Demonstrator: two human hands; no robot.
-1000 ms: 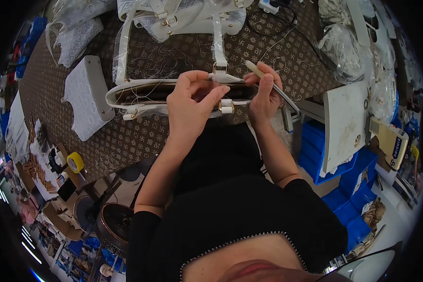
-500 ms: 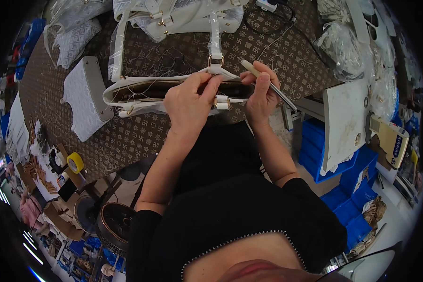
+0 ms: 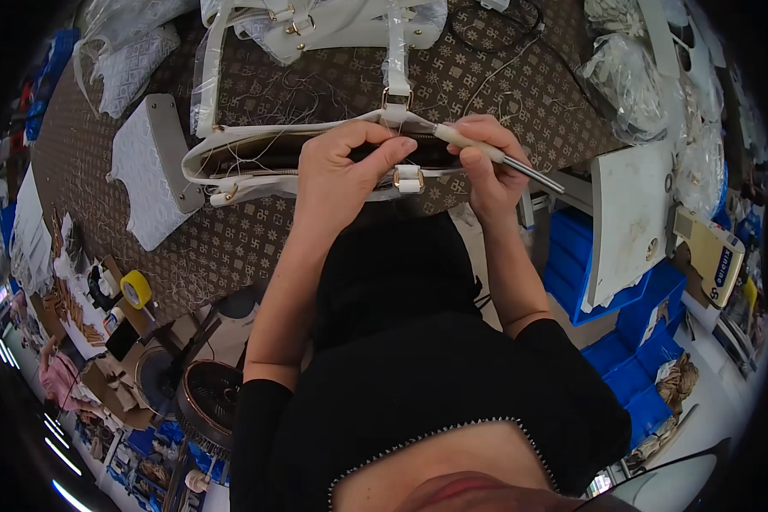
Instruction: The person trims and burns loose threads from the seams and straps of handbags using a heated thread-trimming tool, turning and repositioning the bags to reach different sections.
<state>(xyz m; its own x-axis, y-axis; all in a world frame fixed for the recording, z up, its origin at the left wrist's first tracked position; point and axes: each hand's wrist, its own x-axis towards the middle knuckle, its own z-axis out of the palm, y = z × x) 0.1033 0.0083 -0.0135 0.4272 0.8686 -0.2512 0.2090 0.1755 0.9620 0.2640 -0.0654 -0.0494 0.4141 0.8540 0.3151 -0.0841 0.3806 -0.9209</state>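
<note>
A white handbag lies open on the brown patterned cloth, loose threads across its mouth. At the bag's far rim, below a buckled strap, my left hand is closed in a pinch, thumb against forefinger; a thin thread seems to run there, but what the fingertips grip is too small to name. Just to the right, my right hand holds a tool with a pale handle and a metal shaft. The tool's pale end points at the bag's rim near the strap base. A gold buckle shows on the near rim.
A grey-and-white bag panel lies at the left, with more white bags at the far side. Yellow tape and a fan are lower left. Blue bins stand right. A person in pink is far left.
My right hand has turned the tool, so its pale end now points left at the bag's rim. My left hand's pinch has lifted slightly away from the rim.
</note>
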